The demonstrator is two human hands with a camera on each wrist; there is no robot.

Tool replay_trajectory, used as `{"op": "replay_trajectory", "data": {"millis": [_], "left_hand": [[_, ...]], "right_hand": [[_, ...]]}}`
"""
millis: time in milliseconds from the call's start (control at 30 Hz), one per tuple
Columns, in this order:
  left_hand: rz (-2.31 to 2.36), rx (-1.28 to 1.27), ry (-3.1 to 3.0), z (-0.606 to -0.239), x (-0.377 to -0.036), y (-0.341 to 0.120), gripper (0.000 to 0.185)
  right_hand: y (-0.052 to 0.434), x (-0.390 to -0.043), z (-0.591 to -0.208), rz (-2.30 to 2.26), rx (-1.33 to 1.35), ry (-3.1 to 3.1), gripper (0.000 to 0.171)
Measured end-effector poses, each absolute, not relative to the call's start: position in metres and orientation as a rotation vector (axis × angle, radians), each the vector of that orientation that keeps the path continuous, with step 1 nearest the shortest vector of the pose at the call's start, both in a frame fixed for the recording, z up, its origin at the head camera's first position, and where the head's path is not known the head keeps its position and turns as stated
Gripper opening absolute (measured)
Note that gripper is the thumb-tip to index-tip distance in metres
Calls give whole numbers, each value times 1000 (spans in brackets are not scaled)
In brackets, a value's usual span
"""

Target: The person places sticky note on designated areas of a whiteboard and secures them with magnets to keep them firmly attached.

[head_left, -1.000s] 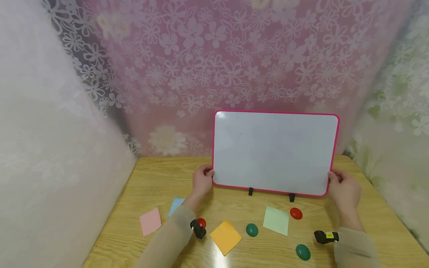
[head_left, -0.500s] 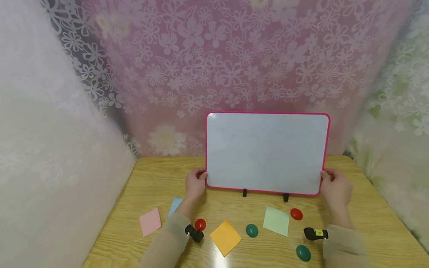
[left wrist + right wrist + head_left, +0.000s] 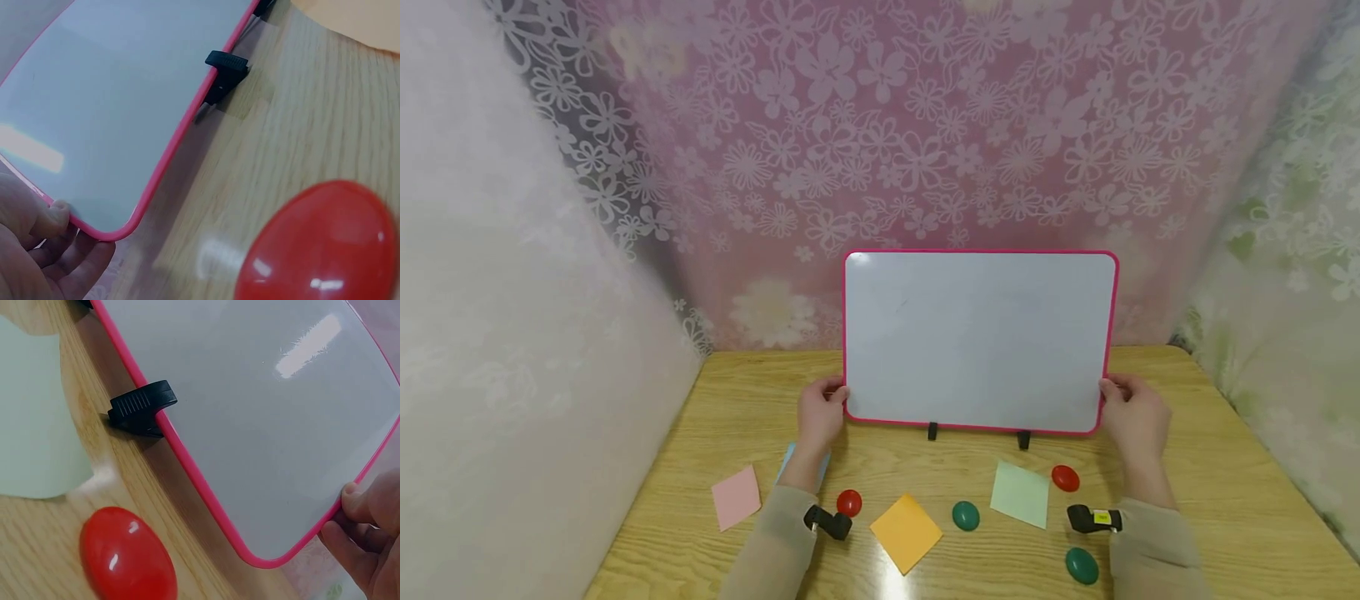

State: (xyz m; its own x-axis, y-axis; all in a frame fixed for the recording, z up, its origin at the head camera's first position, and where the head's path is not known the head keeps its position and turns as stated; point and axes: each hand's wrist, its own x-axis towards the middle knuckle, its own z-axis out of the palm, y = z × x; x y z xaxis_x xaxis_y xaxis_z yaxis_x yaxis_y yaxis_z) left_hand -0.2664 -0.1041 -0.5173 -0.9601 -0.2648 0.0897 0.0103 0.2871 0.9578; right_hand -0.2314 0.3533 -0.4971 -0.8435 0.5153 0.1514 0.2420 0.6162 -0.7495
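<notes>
Whiteboard [image 3: 977,342] — a smooth, glossy white panel with rounded corners and a thin pink frame — stood upright on two small black clip feet [image 3: 932,431] on the pale wood-grain surface [image 3: 1225,467]. Left hand [image 3: 820,412] pinched its lower left corner, right hand [image 3: 1137,414] its lower right. Flat paper squares [image 3: 906,532] and shiny oval magnets [image 3: 966,515] lay in front.
</notes>
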Motion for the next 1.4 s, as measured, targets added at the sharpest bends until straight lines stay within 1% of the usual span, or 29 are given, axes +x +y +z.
{"op": "replay_trajectory", "data": {"millis": [300,533,733,1100,1400], "left_hand": [[-1705,259,-2305,-515,-266,-117,15],[-1698,261,-2327,-512,-266,-128,18],[-1690,309,-2325,-510,-263,-137,20],[-1673,303,-2325,-514,-257,-152,19],[-1646,323,-2345,-516,-259,-150,19]], "right_hand": [[339,-235,-495,1106,-552,-2480,38],[331,-238,-495,1162,-552,-2498,40],[323,-238,-491,1272,-502,-2507,48],[316,-235,-495,1405,-420,-2508,50],[319,-232,-492,1433,-404,-2517,50]]}}
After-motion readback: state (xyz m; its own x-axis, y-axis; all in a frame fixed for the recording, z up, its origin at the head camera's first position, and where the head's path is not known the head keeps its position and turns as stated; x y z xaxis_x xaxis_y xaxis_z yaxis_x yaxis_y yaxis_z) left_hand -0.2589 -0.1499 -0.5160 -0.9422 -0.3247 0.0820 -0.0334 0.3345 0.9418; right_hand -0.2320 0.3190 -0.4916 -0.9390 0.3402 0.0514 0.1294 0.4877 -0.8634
